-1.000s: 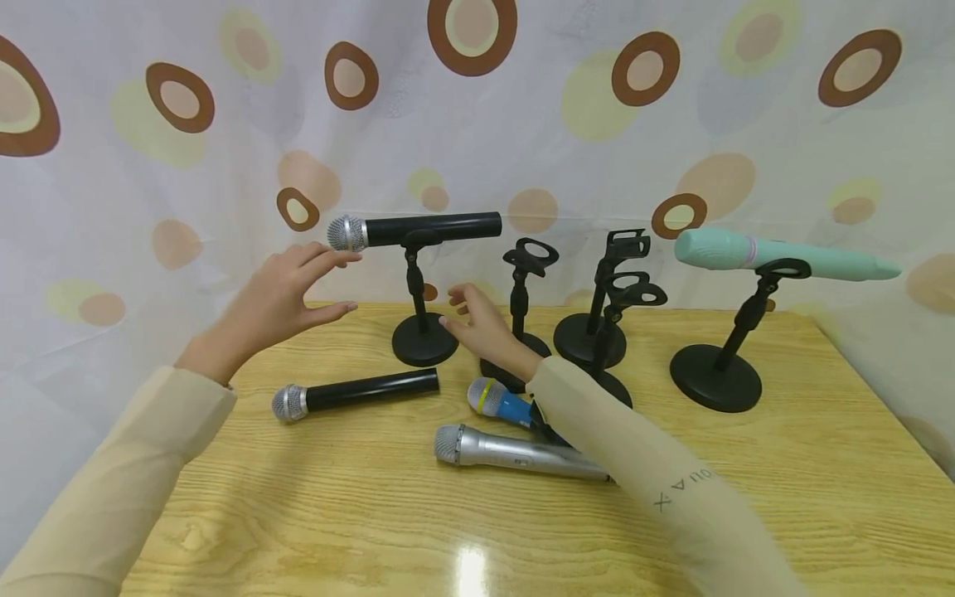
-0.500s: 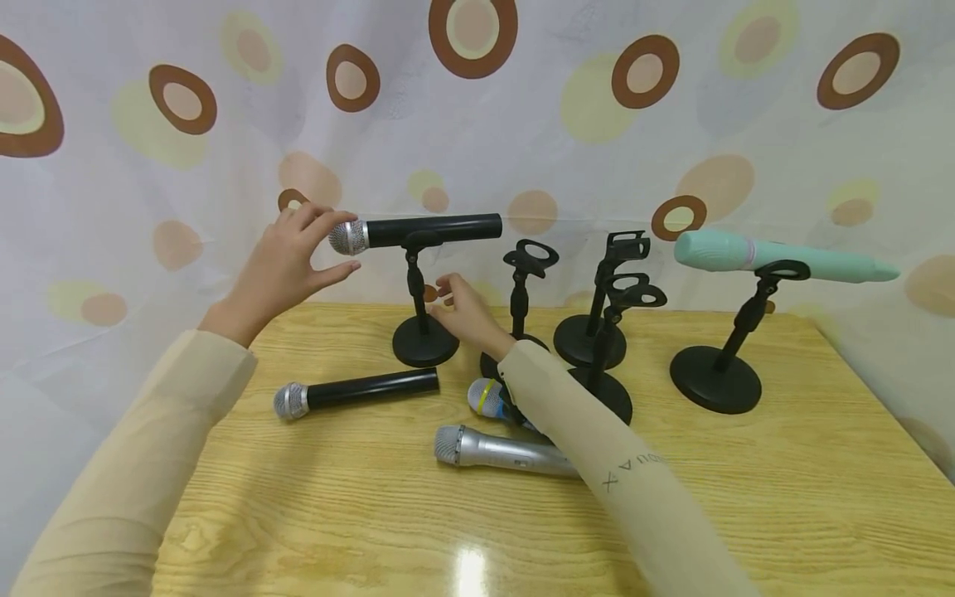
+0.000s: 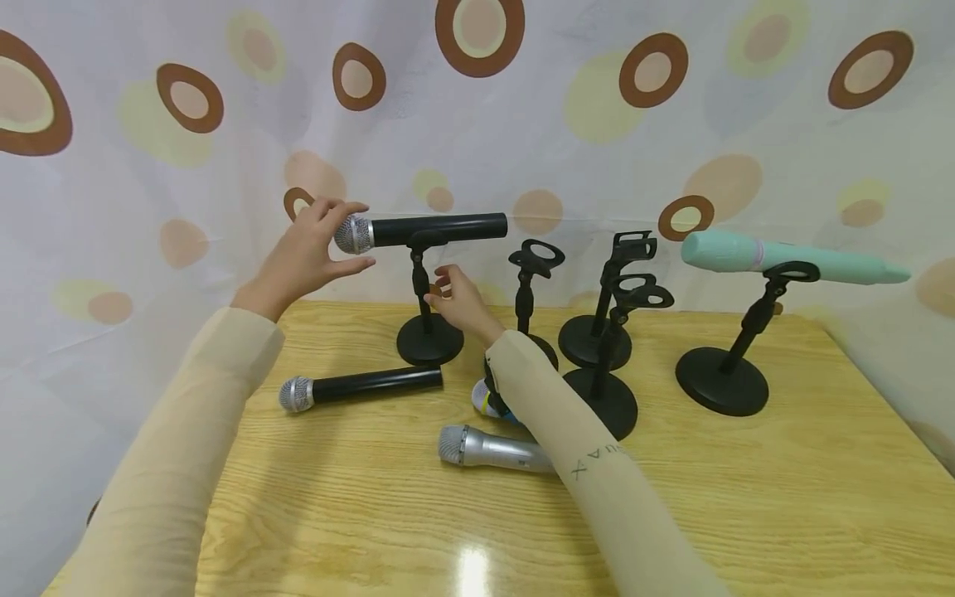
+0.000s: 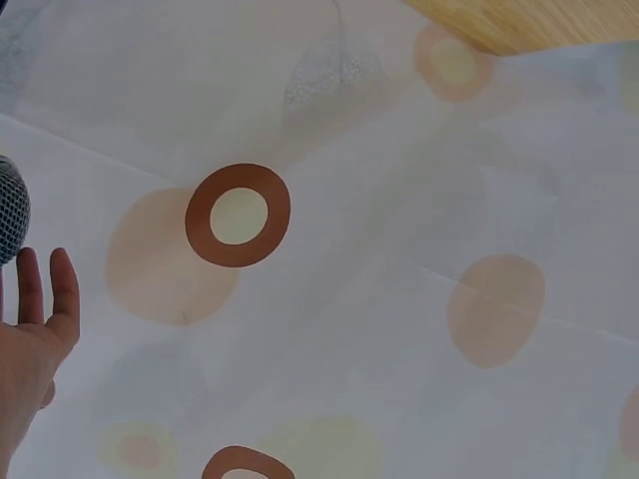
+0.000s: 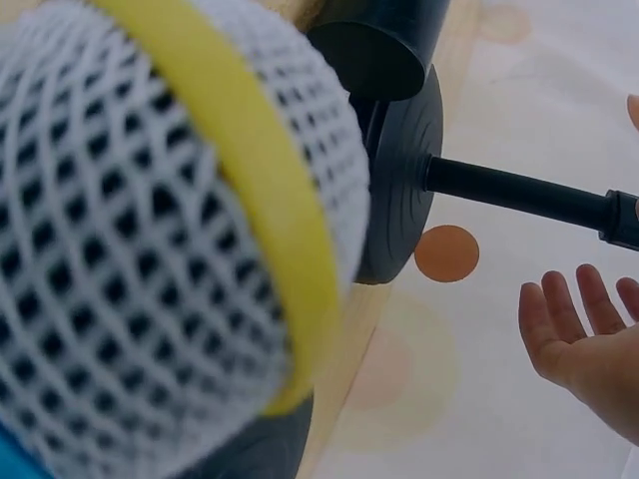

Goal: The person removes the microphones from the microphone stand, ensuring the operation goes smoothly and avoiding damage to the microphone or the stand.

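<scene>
A black microphone with a silver mesh head (image 3: 438, 229) lies level in the clip of a black desk stand (image 3: 429, 340). My left hand (image 3: 306, 249) is at its mesh head, fingers over the top and thumb below, with a gap showing under the head. In the left wrist view, the fingers (image 4: 62, 289) are extended beside the mesh. My right hand (image 3: 464, 305) is just right of that stand's pole, fingers loosely bent and holding nothing. In the right wrist view its fingers (image 5: 564, 309) stand apart from the pole (image 5: 519, 190).
On the wooden table (image 3: 358, 514) lie another black microphone (image 3: 373, 385), a silver one (image 3: 500, 451) and a blue one with a yellow ring (image 3: 481, 398), partly under my right sleeve. Three bare stands, one nearest the front (image 3: 608, 398), stand mid-right. A mint microphone (image 3: 806, 257) sits on a far-right stand.
My left hand has moved up and right to the mounted microphone's head. My right hand has shifted slightly left and up, towards the stand's pole. The microphones have stayed in place.
</scene>
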{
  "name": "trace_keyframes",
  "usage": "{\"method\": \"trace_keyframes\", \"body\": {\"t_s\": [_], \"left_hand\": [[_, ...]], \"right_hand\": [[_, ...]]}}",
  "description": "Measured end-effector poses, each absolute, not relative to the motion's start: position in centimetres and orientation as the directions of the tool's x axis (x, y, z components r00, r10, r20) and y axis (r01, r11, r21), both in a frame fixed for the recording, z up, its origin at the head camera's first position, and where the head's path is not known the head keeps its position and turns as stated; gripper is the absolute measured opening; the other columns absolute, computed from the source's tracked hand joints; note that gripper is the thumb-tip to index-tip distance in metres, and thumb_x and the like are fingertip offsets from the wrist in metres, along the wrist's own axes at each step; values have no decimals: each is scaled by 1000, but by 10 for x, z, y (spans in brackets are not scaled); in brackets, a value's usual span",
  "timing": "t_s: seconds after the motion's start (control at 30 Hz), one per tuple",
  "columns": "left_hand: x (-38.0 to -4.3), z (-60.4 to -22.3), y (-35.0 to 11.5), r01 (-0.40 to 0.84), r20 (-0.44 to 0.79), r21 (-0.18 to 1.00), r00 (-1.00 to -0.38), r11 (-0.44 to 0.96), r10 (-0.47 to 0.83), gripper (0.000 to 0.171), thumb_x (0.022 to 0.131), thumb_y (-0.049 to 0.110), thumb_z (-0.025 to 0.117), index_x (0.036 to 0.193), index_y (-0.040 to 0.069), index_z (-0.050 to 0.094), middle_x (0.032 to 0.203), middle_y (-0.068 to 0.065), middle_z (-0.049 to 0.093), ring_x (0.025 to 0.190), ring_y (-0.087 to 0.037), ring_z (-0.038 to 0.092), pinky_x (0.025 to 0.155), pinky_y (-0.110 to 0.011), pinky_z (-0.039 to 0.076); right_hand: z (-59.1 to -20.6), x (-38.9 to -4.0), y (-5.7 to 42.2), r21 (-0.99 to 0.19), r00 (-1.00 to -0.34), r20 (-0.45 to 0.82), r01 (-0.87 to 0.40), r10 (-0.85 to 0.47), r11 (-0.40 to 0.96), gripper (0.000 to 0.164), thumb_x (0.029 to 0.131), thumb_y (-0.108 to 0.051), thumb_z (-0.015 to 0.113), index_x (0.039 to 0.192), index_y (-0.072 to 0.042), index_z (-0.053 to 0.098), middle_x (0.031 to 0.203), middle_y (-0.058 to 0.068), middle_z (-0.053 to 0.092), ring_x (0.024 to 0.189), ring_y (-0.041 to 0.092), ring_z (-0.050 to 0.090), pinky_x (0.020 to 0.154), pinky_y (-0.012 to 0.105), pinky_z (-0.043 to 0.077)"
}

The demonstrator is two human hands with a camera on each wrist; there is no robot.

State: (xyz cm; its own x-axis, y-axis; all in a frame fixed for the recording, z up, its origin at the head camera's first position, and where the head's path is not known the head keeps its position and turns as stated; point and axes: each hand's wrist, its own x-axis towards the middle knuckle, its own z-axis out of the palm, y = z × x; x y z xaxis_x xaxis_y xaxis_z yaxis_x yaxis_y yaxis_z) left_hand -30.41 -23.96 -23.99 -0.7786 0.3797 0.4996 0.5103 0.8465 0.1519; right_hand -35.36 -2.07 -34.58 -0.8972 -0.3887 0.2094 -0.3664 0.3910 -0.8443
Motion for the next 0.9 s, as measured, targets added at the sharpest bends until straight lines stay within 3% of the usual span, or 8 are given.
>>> {"method": "trace_keyframes", "body": {"t_s": [0.6,0.9], "left_hand": [[-323,-249,-236,463,442,263,-838,846,321,65,80,29,70,136,14,41,127,-17,42,114,-33,46,96,-50,38],[-324,-252,-231,459,428,265,-844,848,324,55,83,24,68,132,15,45,122,-17,45,99,-31,51,88,-49,43]], "right_hand": [[-358,-355,-33,-855,-894,233,-376,-381,358,48,90,-8,55,135,-4,38,123,18,50,111,31,52,92,39,45],[-356,-352,-38,-885,-912,224,-338,-344,320,44,91,-8,53,133,-5,41,121,19,55,110,31,54,92,39,46]]}}
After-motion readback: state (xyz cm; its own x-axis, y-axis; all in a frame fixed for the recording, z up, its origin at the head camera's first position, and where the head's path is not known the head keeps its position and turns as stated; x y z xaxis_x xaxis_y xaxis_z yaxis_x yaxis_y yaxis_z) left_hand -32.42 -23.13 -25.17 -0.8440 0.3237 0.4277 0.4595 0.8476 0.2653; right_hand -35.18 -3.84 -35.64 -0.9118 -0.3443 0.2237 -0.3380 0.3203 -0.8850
